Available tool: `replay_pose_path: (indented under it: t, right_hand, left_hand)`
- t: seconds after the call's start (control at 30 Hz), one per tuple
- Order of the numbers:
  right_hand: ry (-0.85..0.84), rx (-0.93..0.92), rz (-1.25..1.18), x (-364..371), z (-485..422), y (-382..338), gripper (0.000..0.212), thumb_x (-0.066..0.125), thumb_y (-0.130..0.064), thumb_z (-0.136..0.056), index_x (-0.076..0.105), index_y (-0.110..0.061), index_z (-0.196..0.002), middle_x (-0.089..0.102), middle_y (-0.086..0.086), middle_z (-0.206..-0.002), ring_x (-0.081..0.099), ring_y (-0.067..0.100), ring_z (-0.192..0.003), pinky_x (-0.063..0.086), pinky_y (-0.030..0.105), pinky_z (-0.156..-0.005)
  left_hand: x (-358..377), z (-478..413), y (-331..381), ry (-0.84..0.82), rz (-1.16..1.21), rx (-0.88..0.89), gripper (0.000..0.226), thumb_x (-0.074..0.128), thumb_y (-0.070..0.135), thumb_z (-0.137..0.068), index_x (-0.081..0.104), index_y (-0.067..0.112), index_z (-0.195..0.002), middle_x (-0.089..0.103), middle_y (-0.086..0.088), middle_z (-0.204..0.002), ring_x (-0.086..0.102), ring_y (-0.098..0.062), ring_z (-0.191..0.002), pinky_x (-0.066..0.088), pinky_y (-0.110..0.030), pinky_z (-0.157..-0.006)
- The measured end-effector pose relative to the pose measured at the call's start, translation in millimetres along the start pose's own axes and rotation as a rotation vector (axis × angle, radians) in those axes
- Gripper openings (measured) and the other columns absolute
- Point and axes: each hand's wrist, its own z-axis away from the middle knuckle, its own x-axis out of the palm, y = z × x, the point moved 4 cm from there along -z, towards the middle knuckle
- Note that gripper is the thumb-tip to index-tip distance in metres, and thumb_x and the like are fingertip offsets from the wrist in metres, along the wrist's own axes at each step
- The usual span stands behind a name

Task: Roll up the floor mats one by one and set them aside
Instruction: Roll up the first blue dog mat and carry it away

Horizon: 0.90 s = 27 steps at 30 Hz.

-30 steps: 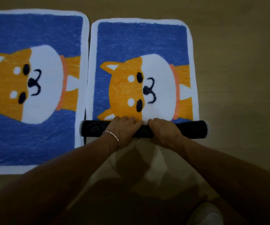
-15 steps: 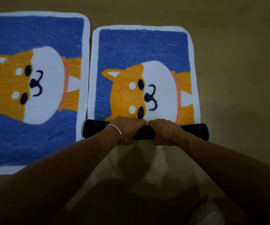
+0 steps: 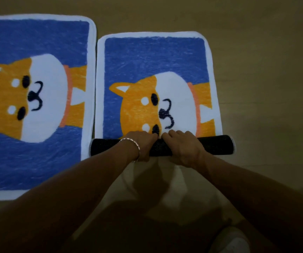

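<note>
As we look down at the floor [image 3: 37, 5], the left mat [image 3: 37, 161] lies flat — blue, white-edged, dog face up. Just beside it is the right mat [image 3: 156, 57], same picture, its near end wound into a black-backed roll [image 3: 214, 145] across its width. Our left hand [image 3: 144, 146], bracelet [image 3: 138, 148] at the wrist, grips the roll near the middle, fingers curled over the top; our right hand [image 3: 184, 148] clasps it alongside — the two hands nearly touching. Right of the roll, brown floor.
</note>
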Motion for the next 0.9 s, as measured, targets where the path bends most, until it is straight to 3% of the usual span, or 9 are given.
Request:
replay_pose_path:
  t: [0.07, 0.1, 0.23, 0.33, 0.43, 0.5, 0.57, 0.67, 0.9]
  right_hand:
    - [0.108, 0.044, 0.102, -1, 7, -2, 0.051, 0.076, -0.027, -0.064, 0.054, -0.015, -0.108, 0.057, 0.005, -0.092, 0.055, 0.026, -0.076, 0.035, 0.033, -0.06]
    - [0.073, 0.062, 0.092, 0, 7, -2, 0.049, 0.073, -0.026, -0.07, 0.051, -0.015, -0.112, 0.056, 0.005, -0.097, 0.056, 0.026, -0.081, 0.036, 0.034, -0.063]
    - [-0.217, 0.045, -0.189, -8, -10, 5, 0.046, 0.066, -0.028, -0.081, 0.042, -0.018, -0.119, 0.057, 0.005, -0.112, 0.058, 0.026, -0.095, 0.041, 0.033, -0.07]
    - [-0.348, 0.022, -0.289, -10, -10, 3, 0.053, 0.071, -0.03, -0.077, 0.043, -0.017, -0.12, 0.056, 0.006, -0.114, 0.057, 0.025, -0.099, 0.046, 0.035, -0.078]
    - [-0.127, -0.026, -0.067, -17, -2, -8, 0.062, 0.064, -0.034, -0.081, 0.035, -0.016, -0.133, 0.047, 0.006, -0.122, 0.05, 0.027, -0.107, 0.037, 0.036, -0.08]
    - [-0.058, -0.023, -0.018, -18, -2, -10, 0.065, 0.063, -0.034, -0.081, 0.032, -0.017, -0.136, 0.046, 0.006, -0.123, 0.05, 0.027, -0.106, 0.035, 0.035, -0.077]
    - [-0.14, 0.019, -0.134, -16, -9, -6, 0.062, 0.066, -0.033, -0.08, 0.035, -0.016, -0.131, 0.05, 0.008, -0.12, 0.055, 0.029, -0.102, 0.04, 0.035, -0.074]
    - [-0.316, 0.023, -0.32, -13, -16, -5, 0.062, 0.075, -0.03, -0.075, 0.043, -0.014, -0.125, 0.055, 0.009, -0.119, 0.056, 0.028, -0.103, 0.047, 0.038, -0.083]
    - [-0.08, 0.07, -0.079, -9, 2, -21, 0.064, 0.064, -0.037, -0.08, 0.035, -0.015, -0.133, 0.046, 0.008, -0.126, 0.049, 0.028, -0.109, 0.037, 0.038, -0.081]
  left_hand:
    - [-5, -3, -3, -0.067, 0.069, -0.006, 0.048, 0.071, 0.03, -0.077, 0.047, 0.019, -0.118, 0.06, -0.006, -0.112, 0.059, -0.024, -0.098, 0.046, -0.032, -0.071]
    - [-6, -2, -3, -0.066, 0.09, -0.01, 0.049, 0.071, 0.031, -0.077, 0.047, 0.019, -0.119, 0.06, -0.005, -0.112, 0.059, -0.024, -0.099, 0.047, -0.032, -0.072]
    - [-4, 12, 1, 0.15, -0.048, 0.002, 0.064, 0.061, 0.036, -0.085, 0.03, 0.019, -0.137, 0.05, -0.007, -0.121, 0.053, -0.028, -0.105, 0.041, -0.034, -0.066]
    - [-2, 11, -2, 0.083, -0.032, -0.015, 0.063, 0.066, 0.035, -0.082, 0.034, 0.019, -0.133, 0.053, -0.008, -0.118, 0.056, -0.028, -0.102, 0.041, -0.034, -0.067]
    - [-10, 4, -4, -0.086, 0.062, -0.013, 0.062, 0.073, 0.031, -0.076, 0.041, 0.019, -0.128, 0.058, -0.007, -0.117, 0.058, -0.026, -0.102, 0.042, -0.03, -0.07]
    - [-13, 4, -6, -0.087, 0.134, -0.015, 0.062, 0.074, 0.031, -0.076, 0.042, 0.02, -0.128, 0.058, -0.006, -0.119, 0.057, -0.025, -0.104, 0.041, -0.029, -0.072]
    - [-10, 11, -7, 0.041, 0.087, -0.012, 0.064, 0.07, 0.034, -0.078, 0.038, 0.02, -0.132, 0.055, -0.006, -0.12, 0.055, -0.026, -0.106, 0.041, -0.031, -0.071]
    - [0, 19, -1, 0.206, -0.13, -0.026, 0.06, 0.06, 0.033, -0.085, 0.031, 0.017, -0.135, 0.049, -0.007, -0.121, 0.052, -0.028, -0.105, 0.037, -0.034, -0.068]
    - [-12, 10, 1, -0.088, 0.026, 0.001, 0.059, 0.072, 0.036, -0.078, 0.043, 0.017, -0.126, 0.058, -0.009, -0.121, 0.057, -0.029, -0.107, 0.044, -0.034, -0.08]
